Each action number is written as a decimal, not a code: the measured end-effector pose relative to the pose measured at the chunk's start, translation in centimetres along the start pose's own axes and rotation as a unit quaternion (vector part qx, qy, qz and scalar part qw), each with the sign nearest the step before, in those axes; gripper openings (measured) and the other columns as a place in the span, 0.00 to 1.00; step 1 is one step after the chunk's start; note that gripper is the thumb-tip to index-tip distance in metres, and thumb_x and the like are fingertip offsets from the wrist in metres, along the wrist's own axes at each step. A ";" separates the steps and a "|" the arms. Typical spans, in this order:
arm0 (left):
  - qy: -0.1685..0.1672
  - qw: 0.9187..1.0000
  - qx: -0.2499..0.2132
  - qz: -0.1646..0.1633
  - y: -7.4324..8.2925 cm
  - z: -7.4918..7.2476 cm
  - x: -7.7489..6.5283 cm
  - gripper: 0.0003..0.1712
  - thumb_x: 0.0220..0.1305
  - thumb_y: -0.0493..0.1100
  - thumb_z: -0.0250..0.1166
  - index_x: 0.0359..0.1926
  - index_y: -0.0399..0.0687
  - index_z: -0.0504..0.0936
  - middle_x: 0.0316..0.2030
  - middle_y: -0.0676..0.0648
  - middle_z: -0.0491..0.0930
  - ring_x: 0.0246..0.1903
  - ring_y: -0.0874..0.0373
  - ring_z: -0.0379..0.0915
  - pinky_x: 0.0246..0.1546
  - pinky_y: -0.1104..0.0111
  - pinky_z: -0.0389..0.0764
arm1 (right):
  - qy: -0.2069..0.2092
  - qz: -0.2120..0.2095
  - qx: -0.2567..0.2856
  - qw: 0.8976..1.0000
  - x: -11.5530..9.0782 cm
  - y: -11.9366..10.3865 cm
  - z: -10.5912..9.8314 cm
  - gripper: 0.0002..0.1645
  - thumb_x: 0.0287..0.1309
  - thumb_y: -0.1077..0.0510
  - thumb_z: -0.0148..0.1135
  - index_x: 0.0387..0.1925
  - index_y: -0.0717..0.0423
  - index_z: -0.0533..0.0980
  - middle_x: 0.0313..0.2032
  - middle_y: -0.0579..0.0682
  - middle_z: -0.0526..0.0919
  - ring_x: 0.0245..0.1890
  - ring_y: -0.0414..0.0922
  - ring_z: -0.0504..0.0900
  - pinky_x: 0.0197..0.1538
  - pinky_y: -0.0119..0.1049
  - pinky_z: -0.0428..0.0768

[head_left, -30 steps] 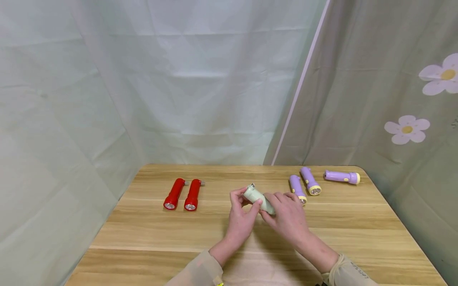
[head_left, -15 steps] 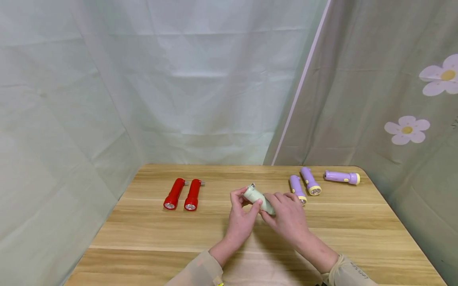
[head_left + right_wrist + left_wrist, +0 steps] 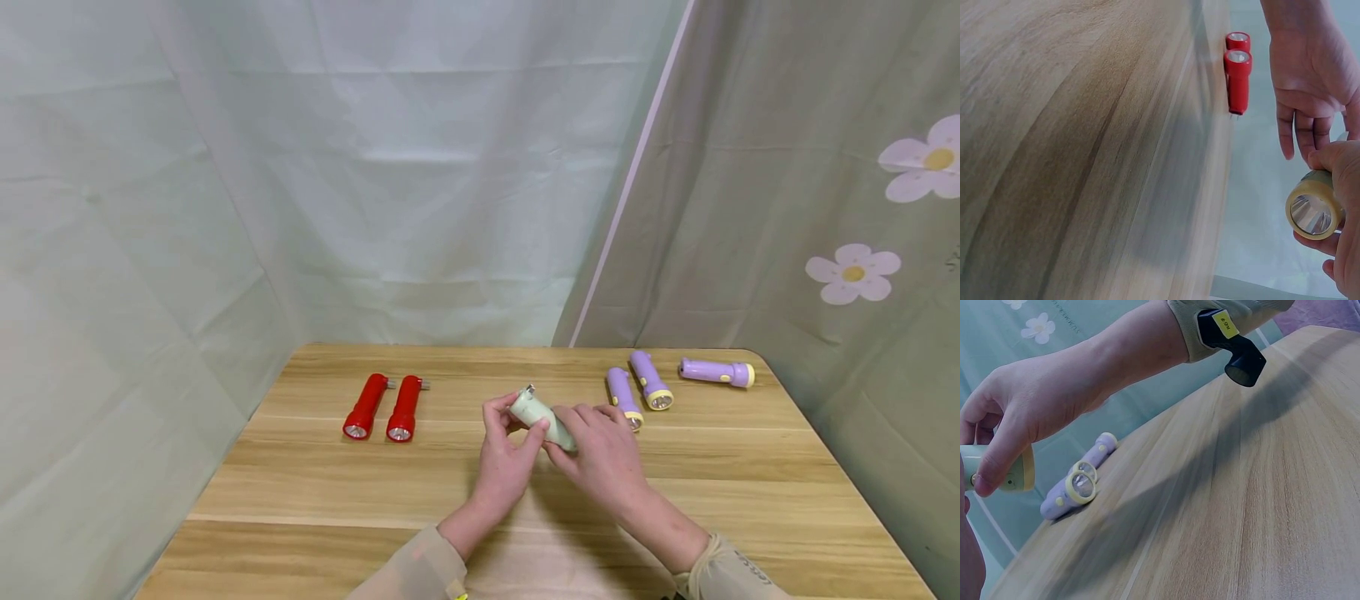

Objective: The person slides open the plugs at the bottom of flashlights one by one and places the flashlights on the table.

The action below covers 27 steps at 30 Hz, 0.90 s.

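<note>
A pale green flashlight (image 3: 534, 410) is held slantwise above the table by both hands in the head view. My left hand (image 3: 507, 463) pinches the tail end, where small metal prongs (image 3: 530, 389) stick out. The head end is gripped by my right hand (image 3: 604, 457), which mostly hides it from above. In the right wrist view the yellow-rimmed lens (image 3: 1312, 215) shows below the right fingers and looks unlit. A yellow rim (image 3: 1029, 467) also shows beside the right hand (image 3: 1035, 400) in the left wrist view.
Two red flashlights (image 3: 365, 407) lie side by side at the left of the wooden table (image 3: 300, 500). Three purple flashlights with yellow rims lie at the right, one of them crosswise (image 3: 712, 372) near the back corner. Curtains (image 3: 450, 208) hang behind the table.
</note>
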<state>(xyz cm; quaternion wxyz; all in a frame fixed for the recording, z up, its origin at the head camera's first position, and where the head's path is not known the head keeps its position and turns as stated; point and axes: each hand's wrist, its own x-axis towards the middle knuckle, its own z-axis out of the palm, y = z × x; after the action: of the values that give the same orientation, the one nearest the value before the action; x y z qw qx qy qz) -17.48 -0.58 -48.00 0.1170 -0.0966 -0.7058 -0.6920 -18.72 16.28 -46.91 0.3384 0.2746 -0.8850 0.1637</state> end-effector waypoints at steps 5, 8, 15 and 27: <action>-0.005 1.000 0.004 0.003 -0.2 0.0 0.0 0.30 0.70 0.48 0.69 0.64 0.56 0.63 0.53 0.48 0.79 0.51 0.54 0.74 0.54 0.54 0.74 | 0.010 -0.008 0.001 1.000 -0.1 0.0 0.1 0.26 0.47 0.47 0.79 0.47 0.51 0.81 0.34 0.46 0.84 0.33 0.46 0.83 0.51 0.49 0.74; -0.008 1.000 0.005 0.004 -0.3 0.0 0.1 0.30 0.70 0.48 0.69 0.64 0.57 0.63 0.53 0.48 0.78 0.51 0.54 0.74 0.53 0.56 0.75 | 0.015 -0.011 0.001 1.000 0.0 0.0 0.1 0.25 0.47 0.47 0.78 0.47 0.51 0.81 0.34 0.46 0.84 0.33 0.46 0.83 0.51 0.49 0.74; -0.009 1.000 0.001 0.004 -0.2 0.0 0.0 0.30 0.70 0.48 0.68 0.65 0.57 0.62 0.53 0.47 0.78 0.51 0.54 0.74 0.53 0.58 0.75 | 0.017 -0.012 0.001 1.000 0.0 0.0 0.0 0.26 0.47 0.47 0.79 0.47 0.51 0.81 0.34 0.46 0.84 0.34 0.46 0.83 0.50 0.49 0.74; -0.012 1.000 0.009 0.004 -0.2 0.0 0.0 0.30 0.70 0.49 0.69 0.65 0.58 0.63 0.53 0.48 0.78 0.51 0.53 0.74 0.53 0.57 0.75 | 0.019 -0.014 0.004 1.000 -0.1 0.0 0.0 0.25 0.47 0.48 0.79 0.46 0.52 0.81 0.35 0.47 0.85 0.35 0.47 0.83 0.50 0.49 0.74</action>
<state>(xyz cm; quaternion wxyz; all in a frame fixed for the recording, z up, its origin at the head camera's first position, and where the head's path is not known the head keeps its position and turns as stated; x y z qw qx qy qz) -17.55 -0.61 -48.21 0.1125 -0.1063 -0.7130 -0.6839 -18.63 16.31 -47.01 0.3566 0.2845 -0.8740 0.1675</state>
